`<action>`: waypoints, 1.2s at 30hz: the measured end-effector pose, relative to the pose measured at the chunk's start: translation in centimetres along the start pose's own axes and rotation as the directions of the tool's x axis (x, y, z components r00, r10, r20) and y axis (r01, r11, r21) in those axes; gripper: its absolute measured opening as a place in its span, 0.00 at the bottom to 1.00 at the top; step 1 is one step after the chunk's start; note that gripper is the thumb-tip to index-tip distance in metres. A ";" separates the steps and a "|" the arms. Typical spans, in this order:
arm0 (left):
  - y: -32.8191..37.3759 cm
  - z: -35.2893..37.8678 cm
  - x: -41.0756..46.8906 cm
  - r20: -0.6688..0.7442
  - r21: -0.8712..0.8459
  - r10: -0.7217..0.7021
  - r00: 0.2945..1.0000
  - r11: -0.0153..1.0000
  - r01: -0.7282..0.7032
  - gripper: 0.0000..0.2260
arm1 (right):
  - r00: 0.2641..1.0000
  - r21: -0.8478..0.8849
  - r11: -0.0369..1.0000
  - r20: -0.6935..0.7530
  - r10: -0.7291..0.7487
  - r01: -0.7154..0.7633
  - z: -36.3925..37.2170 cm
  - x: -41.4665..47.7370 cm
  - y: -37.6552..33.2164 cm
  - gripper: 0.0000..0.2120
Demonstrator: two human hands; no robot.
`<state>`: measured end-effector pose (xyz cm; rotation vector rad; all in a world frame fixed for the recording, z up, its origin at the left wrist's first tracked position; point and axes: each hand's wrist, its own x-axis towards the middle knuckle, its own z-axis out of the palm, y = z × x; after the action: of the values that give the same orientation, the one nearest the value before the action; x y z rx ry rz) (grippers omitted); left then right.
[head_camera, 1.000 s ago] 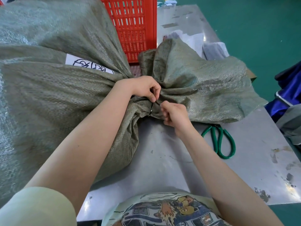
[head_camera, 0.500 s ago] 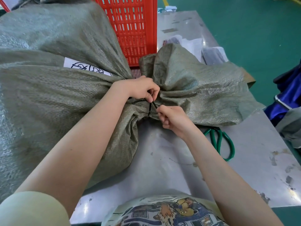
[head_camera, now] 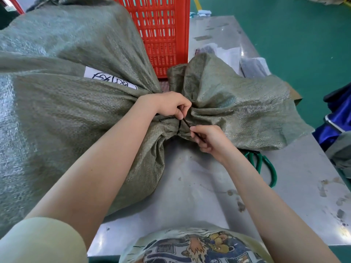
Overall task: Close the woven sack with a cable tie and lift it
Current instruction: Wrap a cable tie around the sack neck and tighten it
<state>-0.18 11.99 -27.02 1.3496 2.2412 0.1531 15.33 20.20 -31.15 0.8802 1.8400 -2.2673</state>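
A big grey-green woven sack [head_camera: 62, 114] lies on its side on the steel table [head_camera: 190, 186], filling the left of the view. Its neck is bunched at the centre, and the loose mouth flares out to the right. A black cable tie [head_camera: 185, 123] loops around the neck. My left hand [head_camera: 171, 105] pinches the tie at the top of the neck. My right hand [head_camera: 210, 138] grips the tie's free tail just below and to the right, holding it taut.
A red plastic crate [head_camera: 161, 29] stands behind the sack. Green-handled scissors [head_camera: 266, 168] lie on the table right of my right arm, partly under the sack's mouth. Plastic-wrapped packets [head_camera: 252, 67] sit at the back right. Blue fabric [head_camera: 336, 118] hangs past the table's right edge.
My right hand has drawn away from the neck, down and to the right, so more of the tie's tail shows between my hands. The left hand stays at the neck.
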 end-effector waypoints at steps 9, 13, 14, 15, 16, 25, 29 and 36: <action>0.0 0.4 0.1 0.020 -0.006 -0.012 1.000 1.000 0.012 0.18 | 0.995 0.050 0.997 -0.079 -0.056 0.060 2.7 1.2 -0.1 0.16; 0.1 0.4 0.1 0.018 0.000 0.001 1.000 1.000 -0.001 0.13 | 0.993 0.014 0.995 -0.080 -0.093 0.094 1.6 0.2 0.7 0.16; 0.1 0.4 0.1 0.016 0.003 0.005 1.000 1.000 -0.005 0.11 | 0.994 0.007 0.996 -0.069 -0.089 0.089 1.2 -0.2 0.9 0.15; 0.1 0.4 0.2 0.013 0.003 0.008 1.000 1.000 -0.008 0.09 | 0.996 0.011 0.997 -0.055 -0.073 0.074 0.9 -0.5 1.0 0.15; 0.1 0.4 0.2 0.010 0.004 0.008 1.000 1.000 -0.008 0.09 | 0.998 0.024 0.998 -0.043 -0.051 0.052 0.7 -0.8 1.0 0.15; -0.6 -0.1 0.0 0.029 0.119 -0.047 0.998 0.992 0.044 0.19 | 0.990 -0.044 0.996 -0.109 -0.085 0.080 3.2 0.3 -0.5 0.18; -0.6 -1.1 -0.1 0.030 0.129 -0.027 0.999 0.991 0.023 0.17 | 0.984 -0.061 0.994 -0.148 -0.096 0.088 2.7 -0.1 0.3 0.17; 0.1 -1.3 -0.2 0.101 0.132 -0.003 0.995 0.991 -0.010 0.13 | 0.993 -0.042 0.994 -0.061 -0.100 0.097 3.2 1.6 -0.9 0.15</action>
<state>-0.60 12.07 -25.75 1.3973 2.1974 -0.0628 12.40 17.93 -30.83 0.8843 1.9901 -2.2763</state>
